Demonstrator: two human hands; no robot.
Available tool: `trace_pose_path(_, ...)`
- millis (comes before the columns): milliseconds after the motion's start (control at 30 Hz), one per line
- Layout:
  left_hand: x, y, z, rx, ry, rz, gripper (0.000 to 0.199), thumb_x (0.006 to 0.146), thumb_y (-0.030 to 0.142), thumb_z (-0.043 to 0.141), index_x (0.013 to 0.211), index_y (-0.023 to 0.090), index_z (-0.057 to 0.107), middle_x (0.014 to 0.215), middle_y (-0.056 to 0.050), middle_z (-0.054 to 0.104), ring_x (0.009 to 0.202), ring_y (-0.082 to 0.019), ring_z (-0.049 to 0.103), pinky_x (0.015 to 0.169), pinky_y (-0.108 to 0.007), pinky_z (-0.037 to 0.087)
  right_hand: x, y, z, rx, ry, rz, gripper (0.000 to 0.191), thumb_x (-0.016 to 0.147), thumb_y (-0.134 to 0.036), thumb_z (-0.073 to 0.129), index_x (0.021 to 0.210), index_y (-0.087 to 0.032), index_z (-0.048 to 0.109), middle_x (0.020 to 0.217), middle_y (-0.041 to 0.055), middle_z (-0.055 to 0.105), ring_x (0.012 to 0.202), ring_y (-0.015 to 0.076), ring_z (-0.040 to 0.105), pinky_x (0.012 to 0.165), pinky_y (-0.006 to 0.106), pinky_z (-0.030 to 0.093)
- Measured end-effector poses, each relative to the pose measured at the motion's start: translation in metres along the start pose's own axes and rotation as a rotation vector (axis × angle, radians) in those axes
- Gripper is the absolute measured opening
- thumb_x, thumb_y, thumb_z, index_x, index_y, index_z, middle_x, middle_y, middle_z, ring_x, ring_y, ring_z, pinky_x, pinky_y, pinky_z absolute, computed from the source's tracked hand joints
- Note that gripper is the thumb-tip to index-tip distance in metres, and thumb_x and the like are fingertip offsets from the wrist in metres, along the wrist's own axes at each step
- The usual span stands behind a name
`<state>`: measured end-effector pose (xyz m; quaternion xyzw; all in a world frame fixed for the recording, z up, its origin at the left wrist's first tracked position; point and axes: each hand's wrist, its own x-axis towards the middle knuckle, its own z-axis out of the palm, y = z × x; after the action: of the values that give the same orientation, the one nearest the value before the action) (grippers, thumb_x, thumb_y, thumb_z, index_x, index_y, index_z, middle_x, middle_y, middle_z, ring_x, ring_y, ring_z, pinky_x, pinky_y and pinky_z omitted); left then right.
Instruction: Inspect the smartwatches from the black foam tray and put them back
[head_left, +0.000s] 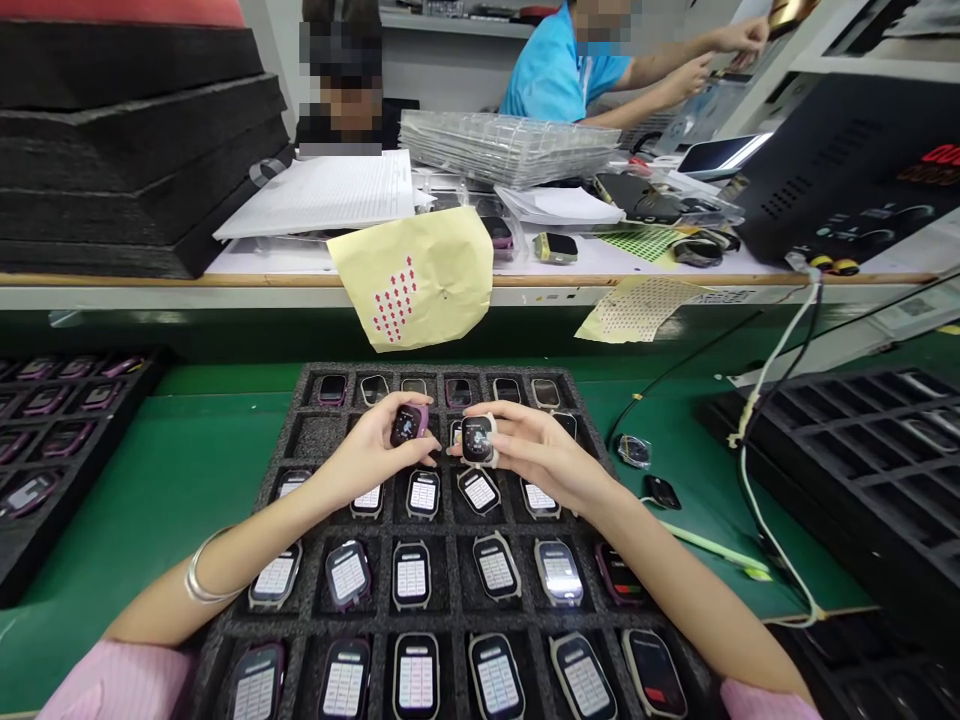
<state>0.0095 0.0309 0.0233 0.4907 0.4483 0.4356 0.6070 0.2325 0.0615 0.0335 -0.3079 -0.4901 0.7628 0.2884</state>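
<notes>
In my left hand [384,440] is a purple smartwatch [407,425], gripped between thumb and fingers with its lit screen showing. My right hand [529,448] pinches a white-cased smartwatch [478,440], its screen lit as well. Both watches are held apart, side by side, over a black foam tray [304,625]. Strapless smartwatches sit in the tray's compartments, many with a white grid on screen, such as the watch case [412,575] in the middle. A watch at the lower right [654,672] shows a dark screen with red. My hands hide part of the upper rows.
Another foam tray [71,490] with purple watches lies at left; stacked trays [847,430] stand at right. Yellow sticker sheets [416,280] hang from the shelf edge. A black power unit [847,170] trails cables [750,450]. Beyond the shelf are two people, one in a blue shirt [551,65].
</notes>
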Motion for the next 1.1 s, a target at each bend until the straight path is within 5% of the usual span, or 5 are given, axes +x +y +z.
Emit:
trace_pose_path(267, 0.001, 0.000, -0.003, -0.377, -0.080, -0.209, 0.040, 0.074, 0.016, 0.057, 0.114, 0.011, 0.052, 0.097, -0.011, 0.063, 0.085, -0.023, 0.064, 0.072, -0.038, 0.055, 0.003, 0.007, 0.001, 0.148, 0.032, 0.063, 0.040, 0.086, -0.022, 0.064, 0.125, -0.014, 0.056, 0.114, 0.0145, 0.067, 0.113, 0.0278, 0.060, 0.099, 0.049, 0.046)
trace_pose_path(533, 0.000, -0.005, -0.001, -0.259, -0.090, -0.036, 0.044, 0.070, 0.009, 0.054, 0.112, 0.019, 0.055, 0.101, -0.005, 0.059, 0.092, -0.020, 0.060, 0.074, -0.036, 0.057, 0.001, 0.010, 0.005, -0.065, 0.090, -0.153, 0.044, 0.083, -0.020, 0.068, 0.126, -0.024, 0.057, 0.121, 0.0075, 0.064, 0.114, 0.0267, 0.059, 0.102, 0.046, 0.044)
trace_pose_path(1100, 0.000, -0.009, 0.000, -0.225, -0.174, 0.029, 0.037, 0.074, 0.008, 0.056, 0.110, 0.019, 0.055, 0.098, -0.005, 0.058, 0.089, -0.020, 0.063, 0.071, -0.033, 0.059, 0.000, 0.012, 0.005, -0.234, 0.138, -0.220, 0.038, 0.086, -0.025, 0.067, 0.122, -0.023, 0.060, 0.116, 0.0074, 0.068, 0.105, 0.0249, 0.065, 0.097, 0.042, 0.049)
